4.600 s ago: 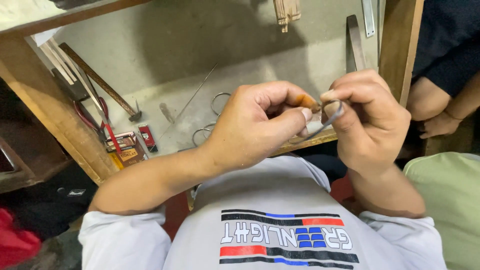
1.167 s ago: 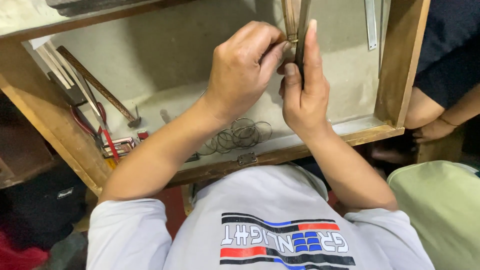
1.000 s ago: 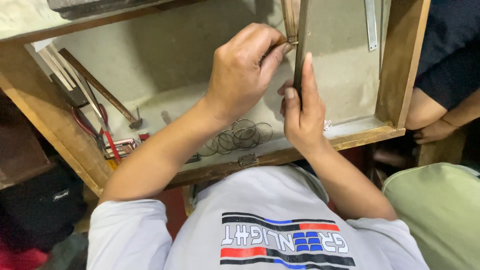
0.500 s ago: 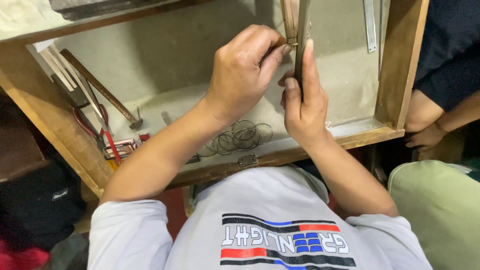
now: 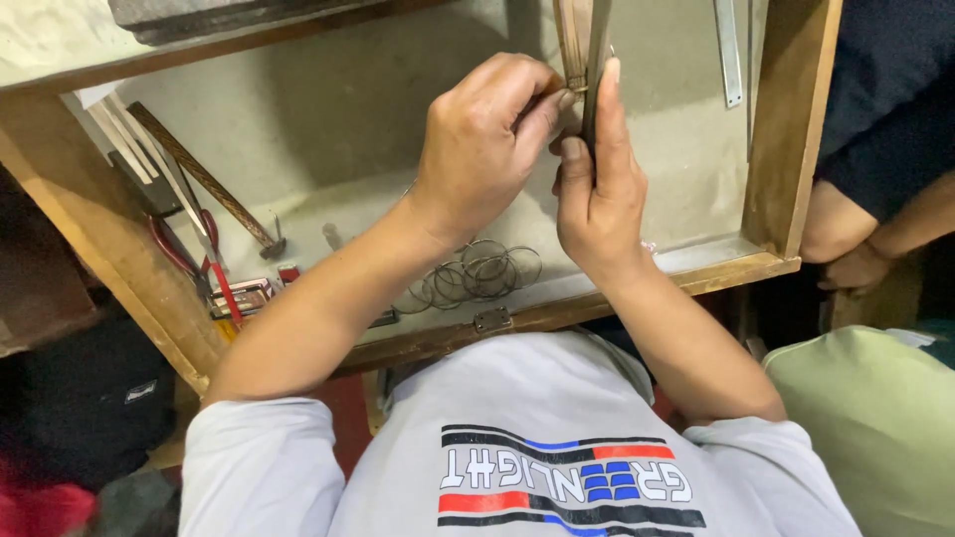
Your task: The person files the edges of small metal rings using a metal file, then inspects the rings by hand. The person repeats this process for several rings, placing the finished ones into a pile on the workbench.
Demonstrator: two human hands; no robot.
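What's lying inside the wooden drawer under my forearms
Inside the wooden drawer a cluster of thin wire rings lies on the grey floor; red-handled pliers and a hammer sit further left. The left forearm covers part of the rings.

— What kind of place is this?

— It looks like a small craft workshop. The person sits at a low wooden work tray (image 5: pixel 786 129) with raised sides and a grey, dusty floor.

— Which things show it?

— Hand tools lie at the left edge: a hammer (image 5: pixel 204 179), pliers with red handles (image 5: pixel 189 261), and some thin files (image 5: pixel 124 139). A pile of thin wire rings (image 5: pixel 476 276) lies near the front edge, and a metal ruler (image 5: pixel 728 50) rests at the back.
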